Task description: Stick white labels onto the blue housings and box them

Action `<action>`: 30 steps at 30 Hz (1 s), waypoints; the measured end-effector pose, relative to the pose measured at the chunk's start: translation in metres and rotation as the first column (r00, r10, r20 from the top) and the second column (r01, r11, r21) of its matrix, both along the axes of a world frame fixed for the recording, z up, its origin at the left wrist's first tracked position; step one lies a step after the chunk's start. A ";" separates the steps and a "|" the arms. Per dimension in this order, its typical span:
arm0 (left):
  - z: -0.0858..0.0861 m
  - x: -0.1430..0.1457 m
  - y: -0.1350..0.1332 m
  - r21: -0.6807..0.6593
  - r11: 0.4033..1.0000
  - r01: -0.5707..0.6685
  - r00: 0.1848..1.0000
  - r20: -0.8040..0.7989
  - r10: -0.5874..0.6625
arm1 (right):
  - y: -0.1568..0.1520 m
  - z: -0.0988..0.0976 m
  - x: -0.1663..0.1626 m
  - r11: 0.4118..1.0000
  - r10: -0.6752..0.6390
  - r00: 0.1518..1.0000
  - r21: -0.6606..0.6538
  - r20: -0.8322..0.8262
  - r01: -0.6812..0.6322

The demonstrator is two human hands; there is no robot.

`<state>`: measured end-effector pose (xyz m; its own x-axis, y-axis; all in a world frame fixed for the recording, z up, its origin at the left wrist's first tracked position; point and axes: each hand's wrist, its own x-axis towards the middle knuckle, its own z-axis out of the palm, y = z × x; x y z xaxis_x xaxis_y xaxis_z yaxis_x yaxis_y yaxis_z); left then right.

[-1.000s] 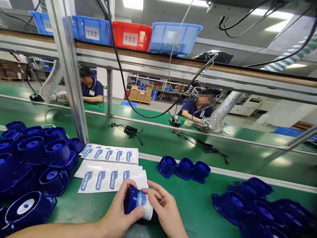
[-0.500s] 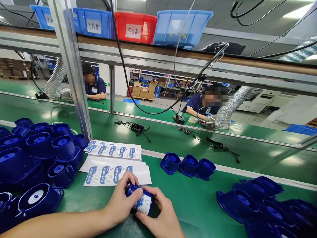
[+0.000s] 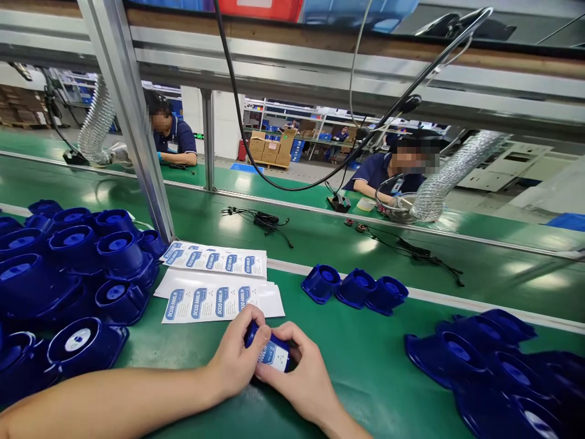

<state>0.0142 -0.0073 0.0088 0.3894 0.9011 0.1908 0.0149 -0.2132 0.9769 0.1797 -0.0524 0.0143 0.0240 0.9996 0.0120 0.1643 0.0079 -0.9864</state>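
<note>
Both of my hands hold one small blue plastic housing with a white and blue label on its side, low over the green table. My left hand wraps it from the left, thumb pressing on the label. My right hand cups it from the right and below. Just beyond my hands lie sheets of blue and white stickers, with a second sheet behind them.
A heap of blue housings fills the left side and another heap the right. Three housings stand in a row mid-table. A metal post rises at left. Black cables lie on the conveyor; two seated people work opposite.
My hands have turned the housing and closed more tightly round it, with my left thumb now on the label. The view has tipped downward, so the bins overhead have slid out of frame.
</note>
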 end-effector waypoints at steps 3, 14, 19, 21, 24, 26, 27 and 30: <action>-0.005 -0.001 0.003 0.062 0.998 0.015 1.000 -0.026 -0.014 | 0.002 0.002 0.003 0.996 0.015 0.982 -0.088 -0.188 -0.032; -0.004 -0.004 0.007 0.152 0.983 0.100 0.991 -0.106 -0.085 | 0.019 -0.002 0.018 0.977 0.013 0.951 -0.200 -0.310 -0.079; 0.002 -0.007 0.007 0.135 0.984 0.115 0.986 -0.133 -0.097 | 0.007 0.001 0.015 0.991 0.033 0.985 -0.124 -0.172 -0.055; 0.003 -0.008 0.006 0.122 0.986 0.114 0.985 -0.147 -0.096 | -0.001 0.000 0.011 0.998 0.063 0.998 -0.006 0.005 -0.063; 0.003 -0.009 0.003 0.106 0.987 0.118 0.981 -0.165 -0.100 | -0.009 -0.008 0.004 0.946 -0.012 0.926 0.304 0.378 -0.112; 0.003 -0.009 0.001 0.124 0.984 0.127 0.979 -0.172 -0.105 | -0.010 -0.013 0.002 0.892 -0.080 0.872 0.426 0.483 -0.154; 0.002 -0.008 0.000 0.141 0.981 0.132 0.979 -0.176 -0.107 | -0.009 -0.015 0.002 0.877 -0.089 0.861 0.449 0.501 -0.170; 0.003 -0.007 0.000 0.185 0.972 0.145 0.975 -0.193 -0.109 | -0.006 -0.014 0.004 0.863 -0.104 0.853 0.473 0.511 -0.178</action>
<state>0.0074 -0.0077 0.0116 0.5424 0.7937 0.2754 0.1472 -0.4125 0.8990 0.1833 -0.0582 0.0003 -0.1635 0.8543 0.4933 0.6226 0.4773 -0.6202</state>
